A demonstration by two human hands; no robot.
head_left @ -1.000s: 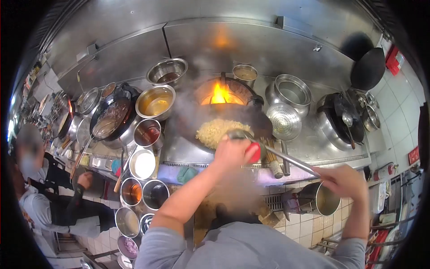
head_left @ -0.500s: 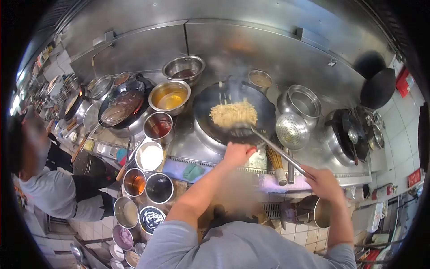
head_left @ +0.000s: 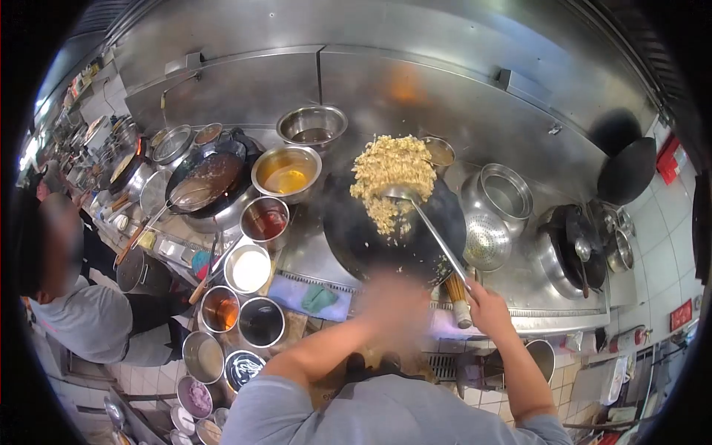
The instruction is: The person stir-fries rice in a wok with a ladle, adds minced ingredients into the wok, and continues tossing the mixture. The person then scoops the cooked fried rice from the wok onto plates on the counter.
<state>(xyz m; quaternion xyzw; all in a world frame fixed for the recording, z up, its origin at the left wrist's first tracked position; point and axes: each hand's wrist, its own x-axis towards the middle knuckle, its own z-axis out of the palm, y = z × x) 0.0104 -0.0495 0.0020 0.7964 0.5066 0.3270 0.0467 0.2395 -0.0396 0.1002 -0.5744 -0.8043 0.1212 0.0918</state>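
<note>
A dark wok [head_left: 356, 230] is on the range before me, its near side toward my body. Grainy yellow food that looks like fried rice [head_left: 393, 167] is spread in the air over the wok's far side, with loose grains scattered around it. My left hand [head_left: 400, 308] is at the wok's near edge, smeared by motion; it appears to grip the wok there, though its fingers are not distinct. My right hand [head_left: 486, 308] is closed round the handle of a long metal ladle [head_left: 443, 245]. The ladle's bowl is against the lower part of the food.
A perforated strainer [head_left: 487, 241] and a bamboo brush [head_left: 457, 300] are right of the wok. Steel pots of sauce [head_left: 265, 219] and a bowl of yellow liquid [head_left: 287, 172] line the left. Another wok [head_left: 215, 178] sits farther left, near a person in grey [head_left: 89, 319].
The food has risen from the wok and spread out. My left hand has moved down toward my body with the wok's near edge. My right hand has shifted left and the ladle's bowl is higher.
</note>
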